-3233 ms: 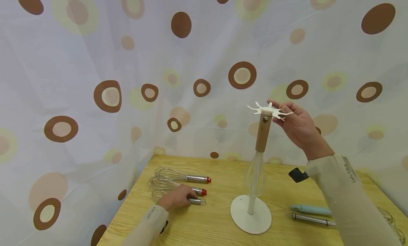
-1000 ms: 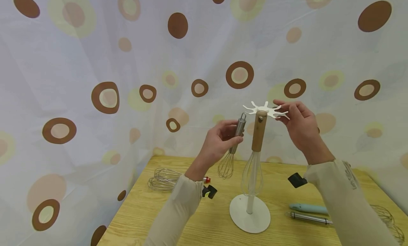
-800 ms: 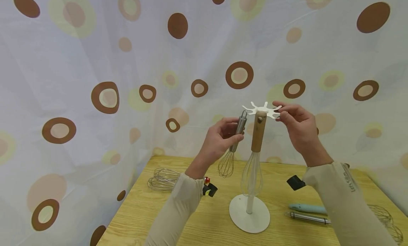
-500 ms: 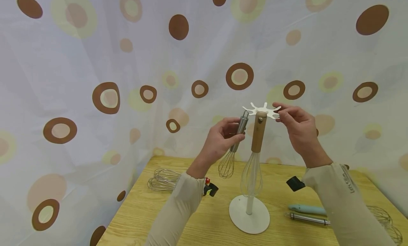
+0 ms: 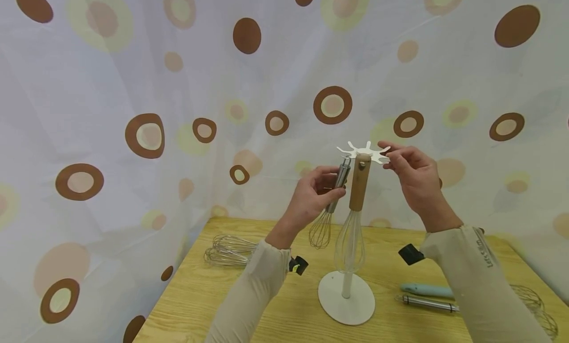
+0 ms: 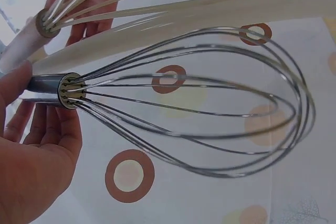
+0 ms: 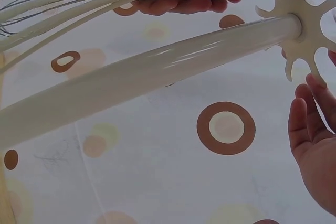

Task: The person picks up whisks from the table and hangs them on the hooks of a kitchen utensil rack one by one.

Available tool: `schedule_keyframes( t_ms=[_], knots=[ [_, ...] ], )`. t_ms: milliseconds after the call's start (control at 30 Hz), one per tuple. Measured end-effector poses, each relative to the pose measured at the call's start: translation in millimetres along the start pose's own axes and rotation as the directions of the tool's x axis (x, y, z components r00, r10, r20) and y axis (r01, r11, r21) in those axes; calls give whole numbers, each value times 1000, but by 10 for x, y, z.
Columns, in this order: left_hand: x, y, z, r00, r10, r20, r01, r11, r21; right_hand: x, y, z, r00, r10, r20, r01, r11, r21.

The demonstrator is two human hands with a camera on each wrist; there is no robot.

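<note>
My left hand (image 5: 306, 197) grips a small metal whisk (image 5: 342, 177) by its handle, wires hanging down. In the head view its top loop overlaps the hooks on the left of a white utensil stand (image 5: 346, 298). My right hand (image 5: 418, 180) pinches a prong on the right side of the stand's star-shaped hook top (image 5: 365, 150). A whisk with a wooden handle (image 5: 360, 185) and pale wires hangs upright at the stand's near side. In the left wrist view, the steel wires (image 6: 189, 103) of my held whisk lie beside the pale wires.
Metal whisks (image 5: 228, 250) lie on the wooden table (image 5: 186, 293) at the left, partly hidden by my sleeve. At the right lie a light blue handle (image 5: 426, 289) and a metal handle (image 5: 428, 303), with whisk wires (image 5: 535, 303) beyond my right forearm. A dotted curtain (image 5: 266, 76) hangs behind.
My left hand has picked the small whisk up from the table and raised it to the stand's top, recently shifting it slightly right. My right hand has stayed at the hook top.
</note>
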State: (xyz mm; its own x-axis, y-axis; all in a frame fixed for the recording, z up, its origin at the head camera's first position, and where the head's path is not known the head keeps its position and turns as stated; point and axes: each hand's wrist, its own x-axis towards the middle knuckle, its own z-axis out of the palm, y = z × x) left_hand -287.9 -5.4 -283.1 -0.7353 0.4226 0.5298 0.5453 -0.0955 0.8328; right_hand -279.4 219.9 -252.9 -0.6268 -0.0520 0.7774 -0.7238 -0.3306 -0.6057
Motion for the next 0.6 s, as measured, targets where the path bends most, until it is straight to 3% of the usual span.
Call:
schedule_keyframes(
  t_ms=[300, 600],
  knots=[
    [7, -80, 23, 1000, 19, -3, -19, 1000, -1, 8, 3, -33, 1000, 10, 6, -9, 998, -61],
    [-51, -184, 21, 996, 49, 74, -51, 998, 37, 17, 0, -76, 999, 35, 8, -35, 999, -31]
  ],
)
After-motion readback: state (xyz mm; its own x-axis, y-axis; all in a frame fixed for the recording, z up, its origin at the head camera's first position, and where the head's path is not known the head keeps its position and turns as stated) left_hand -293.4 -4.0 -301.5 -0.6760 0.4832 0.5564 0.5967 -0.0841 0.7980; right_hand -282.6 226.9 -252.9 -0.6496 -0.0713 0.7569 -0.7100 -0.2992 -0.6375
